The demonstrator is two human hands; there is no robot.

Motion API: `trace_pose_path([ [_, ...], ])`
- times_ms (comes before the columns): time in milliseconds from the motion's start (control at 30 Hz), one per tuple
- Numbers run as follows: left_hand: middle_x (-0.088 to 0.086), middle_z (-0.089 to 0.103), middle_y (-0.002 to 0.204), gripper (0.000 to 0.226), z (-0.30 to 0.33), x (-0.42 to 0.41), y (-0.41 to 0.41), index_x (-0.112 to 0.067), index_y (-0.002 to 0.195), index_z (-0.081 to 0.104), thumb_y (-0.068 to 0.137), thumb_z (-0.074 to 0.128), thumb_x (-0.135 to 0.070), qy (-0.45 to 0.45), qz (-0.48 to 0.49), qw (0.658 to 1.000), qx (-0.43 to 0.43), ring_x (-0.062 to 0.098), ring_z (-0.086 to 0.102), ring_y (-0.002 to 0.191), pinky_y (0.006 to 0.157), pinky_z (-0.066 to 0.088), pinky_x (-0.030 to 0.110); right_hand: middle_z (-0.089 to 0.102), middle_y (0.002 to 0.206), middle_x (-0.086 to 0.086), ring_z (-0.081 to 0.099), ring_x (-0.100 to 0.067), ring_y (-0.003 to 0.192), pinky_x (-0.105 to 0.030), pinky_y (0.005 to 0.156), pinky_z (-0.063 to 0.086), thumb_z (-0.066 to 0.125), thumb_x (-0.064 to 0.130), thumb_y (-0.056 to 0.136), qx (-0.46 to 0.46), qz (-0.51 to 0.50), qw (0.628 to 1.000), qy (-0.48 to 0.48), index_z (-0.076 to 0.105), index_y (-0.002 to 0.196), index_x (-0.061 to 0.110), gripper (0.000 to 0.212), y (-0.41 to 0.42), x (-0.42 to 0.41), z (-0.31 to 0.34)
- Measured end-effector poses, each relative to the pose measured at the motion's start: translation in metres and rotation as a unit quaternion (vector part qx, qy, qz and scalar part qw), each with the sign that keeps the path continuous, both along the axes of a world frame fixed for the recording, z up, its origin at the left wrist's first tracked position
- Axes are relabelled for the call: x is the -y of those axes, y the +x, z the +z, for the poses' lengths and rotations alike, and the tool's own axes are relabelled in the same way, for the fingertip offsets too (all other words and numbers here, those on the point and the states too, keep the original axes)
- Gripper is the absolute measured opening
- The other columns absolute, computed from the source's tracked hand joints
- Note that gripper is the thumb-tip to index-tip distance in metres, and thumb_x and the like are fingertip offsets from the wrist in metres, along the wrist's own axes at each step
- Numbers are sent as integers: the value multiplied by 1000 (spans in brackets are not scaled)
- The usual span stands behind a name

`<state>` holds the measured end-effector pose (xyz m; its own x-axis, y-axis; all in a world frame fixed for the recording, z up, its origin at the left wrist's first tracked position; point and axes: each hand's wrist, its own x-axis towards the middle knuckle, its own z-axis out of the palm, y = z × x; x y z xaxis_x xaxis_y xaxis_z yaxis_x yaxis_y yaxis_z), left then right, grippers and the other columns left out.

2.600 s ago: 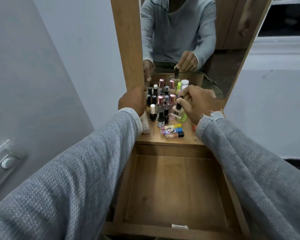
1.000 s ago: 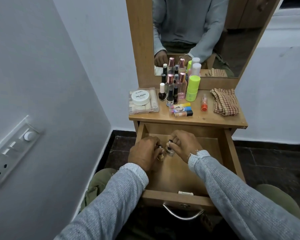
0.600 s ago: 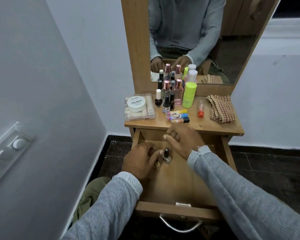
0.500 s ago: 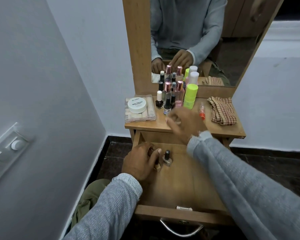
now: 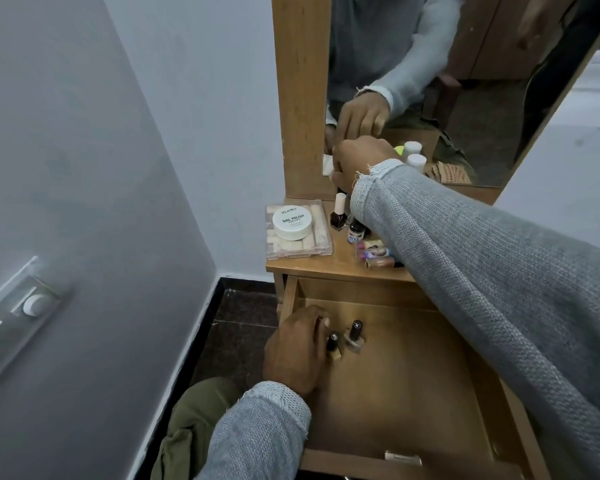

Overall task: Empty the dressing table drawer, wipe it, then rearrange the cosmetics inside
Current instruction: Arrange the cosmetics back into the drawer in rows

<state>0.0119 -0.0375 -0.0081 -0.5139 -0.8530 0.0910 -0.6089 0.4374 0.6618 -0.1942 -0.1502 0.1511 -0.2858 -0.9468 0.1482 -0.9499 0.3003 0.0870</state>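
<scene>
At the left of the desk (image 5: 340,266) lay a clear flat case (image 5: 298,230) with a white nail polish jar (image 5: 291,223) on it, well apart from either hand. Below it, in the open drawer (image 5: 413,375), the left hand (image 5: 295,351) rested at the back left corner, its fingers (image 5: 321,323) curled round a small black-capped bottle (image 5: 334,346) standing upright; a second upright bottle (image 5: 354,336) stood just beside it to the right, not held. The drawer floor to the right and toward the front lay bare, leaving open room for more bottles; the left wall stood close against the left hand. Further right and up, the right hand (image 5: 361,161) was at the standing cluster near the mirror (image 5: 465,81), knuckles toward the camera; its fingers pointed down into the cluster and whether they held anything could not be told. A dark bottle with a pale cap (image 5: 339,214) and a labelled dark bottle (image 5: 355,232) stood upright just below that hand, long axes vertical, so a grasp from above by the cap seemed called for. The right hand was the nearer to these. Small tubes (image 5: 378,256) lay flat near the desk's front edge, under the right sleeve, and could be swept off by it
</scene>
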Motion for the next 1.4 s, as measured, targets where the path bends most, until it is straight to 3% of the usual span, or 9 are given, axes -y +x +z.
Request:
trace_pose_path([
  [133, -7, 68, 103, 17, 0, 1, 1, -26, 103, 64, 98, 48, -26, 3, -9, 1000, -7, 12, 64, 89, 82, 54, 34, 63, 114, -16, 59, -36, 103, -39, 81, 45, 53, 11, 90, 13, -9, 999, 32, 63, 117, 12, 28, -3, 7, -9],
  [267, -4, 68, 108, 18, 2, 1, 0, -24, 106, 65, 98, 50, -22, 10, -16, 1000, -8, 15, 64, 96, 87, 53, 31, 67, 103, -14, 61, -33, 92, -41, 83, 51, 61, 10, 86, 51, -6, 999, 14, 67, 107, 11, 22, -2, 8, -8],
  [400, -6, 67, 110, 20, 3, 1, 0, -26, 110, 64, 96, 52, -18, 11, -15, 1000, 6, 14, 64, 97, 87, 53, 31, 70, 91, -6, 64, -25, 80, -37, 77, 55, 69, 12, 80, 103, 11, 993, -56, 71, 88, 18, 10, -7, -1, 11],
  [667, -7, 66, 112, 26, 4, 2, 0, -29, 113, 60, 93, 56, -13, 11, -25, 999, 29, 14, 64, 99, 88, 53, 34, 69, 93, 3, 64, -11, 82, -25, 75, 54, 69, 16, 83, 209, 102, 946, -226, 71, 97, 18, 15, 4, -88, 44],
  [833, -6, 66, 108, 25, 3, 2, 0, -30, 110, 58, 91, 54, -13, 1, -36, 998, 54, 17, 63, 94, 82, 53, 34, 67, 92, 3, 61, -7, 79, -15, 69, 47, 68, 14, 83, 206, 131, 958, -153, 68, 100, 16, 16, 13, -161, 6],
  [967, -1, 63, 123, 34, 1, 1, 0, -29, 122, 55, 91, 58, -18, 10, -47, 996, 77, 23, 61, 110, 94, 51, 39, 69, 95, -5, 62, -16, 84, -21, 75, 44, 68, 12, 83, 208, 113, 971, -48, 69, 100, 11, 17, 10, -188, -54],
  [1233, 3, 56, 136, 56, 1, -3, -2, -23, 143, 42, 91, 59, -10, -50, -89, 983, 152, 21, 55, 122, 101, 43, 33, 62, 98, -2, 58, -20, 92, -34, 81, 48, 60, 20, 88, 211, 53, 975, 34, 64, 97, 14, 11, 20, -181, -120],
  [1400, 2, 56, 136, 51, -1, -2, -3, -24, 141, 42, 93, 56, -16, -79, -97, 977, 172, 22, 54, 121, 100, 43, 33, 61, 98, -2, 57, -21, 92, -29, 74, 42, 60, 20, 88, 219, 50, 973, 59, 61, 97, 16, 10, 30, -174, -130],
])
